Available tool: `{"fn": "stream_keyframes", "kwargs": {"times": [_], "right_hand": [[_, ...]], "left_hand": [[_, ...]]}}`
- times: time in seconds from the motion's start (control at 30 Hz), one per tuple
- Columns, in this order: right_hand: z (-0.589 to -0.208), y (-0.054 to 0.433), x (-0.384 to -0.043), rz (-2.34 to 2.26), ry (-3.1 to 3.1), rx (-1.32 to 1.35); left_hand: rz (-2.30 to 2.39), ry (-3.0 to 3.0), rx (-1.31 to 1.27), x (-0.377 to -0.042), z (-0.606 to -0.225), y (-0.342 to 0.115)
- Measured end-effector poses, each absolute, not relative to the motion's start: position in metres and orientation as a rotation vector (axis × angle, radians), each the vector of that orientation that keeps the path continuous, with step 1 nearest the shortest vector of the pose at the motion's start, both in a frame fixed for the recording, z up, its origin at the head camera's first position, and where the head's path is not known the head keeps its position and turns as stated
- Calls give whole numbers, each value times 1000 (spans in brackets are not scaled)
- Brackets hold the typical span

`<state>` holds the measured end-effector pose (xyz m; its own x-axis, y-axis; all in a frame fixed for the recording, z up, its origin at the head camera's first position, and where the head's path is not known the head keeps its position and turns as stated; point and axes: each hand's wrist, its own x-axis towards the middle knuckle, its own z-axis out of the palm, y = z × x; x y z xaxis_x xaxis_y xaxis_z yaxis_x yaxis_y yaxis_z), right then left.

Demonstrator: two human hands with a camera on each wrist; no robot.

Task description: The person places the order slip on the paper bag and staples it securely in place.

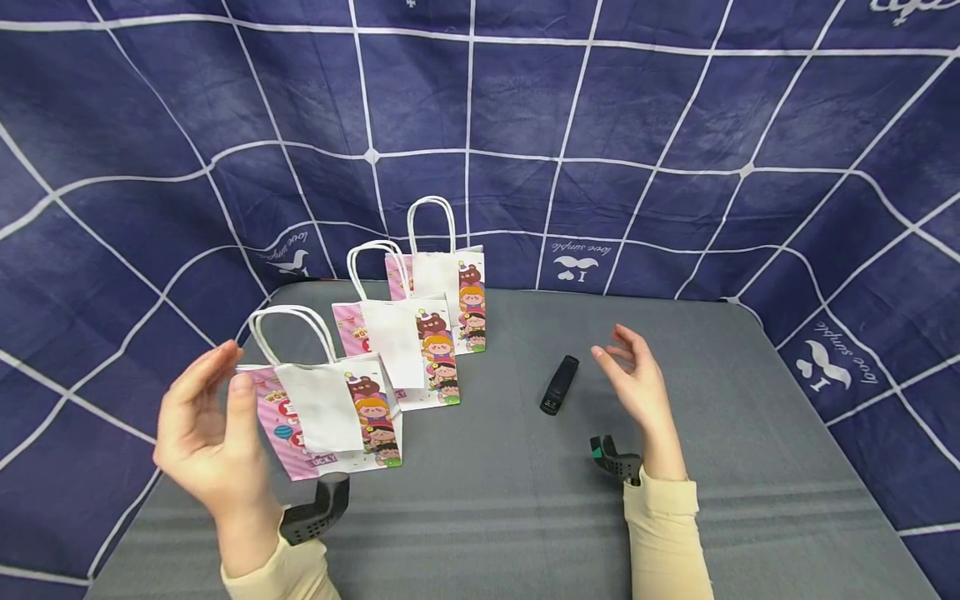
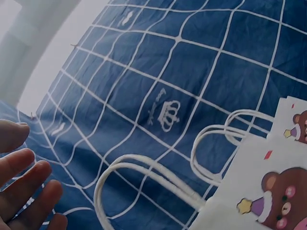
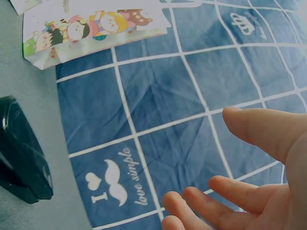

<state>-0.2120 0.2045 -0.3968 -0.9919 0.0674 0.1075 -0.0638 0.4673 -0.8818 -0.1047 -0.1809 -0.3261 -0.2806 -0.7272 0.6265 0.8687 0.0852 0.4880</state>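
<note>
Three small paper gift bags with white twisted handles, pink panels and cartoon figures stand in a slanting row: a front bag (image 1: 322,417), a middle bag (image 1: 397,354) and a back bag (image 1: 442,287). My left hand (image 1: 210,433) is raised at the left side of the front bag, fingers loosely bent and nothing in them. A slim black remote control (image 1: 559,385) lies on the grey surface right of the bags. To its right, my right hand (image 1: 637,379) hovers with thumb and fingers apart, holding nothing. In the right wrist view its fingers (image 3: 249,201) are spread.
A grey cloth-covered table (image 1: 510,517) carries everything. Dark blue fabric (image 1: 600,108) with white grid lines hangs behind and at both sides. Each wrist wears a black device, the left one (image 1: 318,510) close to the front bag's lower edge.
</note>
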Motion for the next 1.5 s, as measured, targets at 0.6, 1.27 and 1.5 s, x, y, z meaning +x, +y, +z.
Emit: {"fn": "stream_keyframes", "kwargs": {"times": [0.6,1.27,1.5], "right_hand": [[-382,192,-194,1432,-2526,190],[-388,181,-186,1202,-2623,354],[-388,184,-184,1066,-2679,456]], "left_hand": [[-1331,-1495,-295,-101,-310,-137],[-1085,-1825,-524,-115,-314,-126],[-982,-1943,-660,-127,-335,-125]]}}
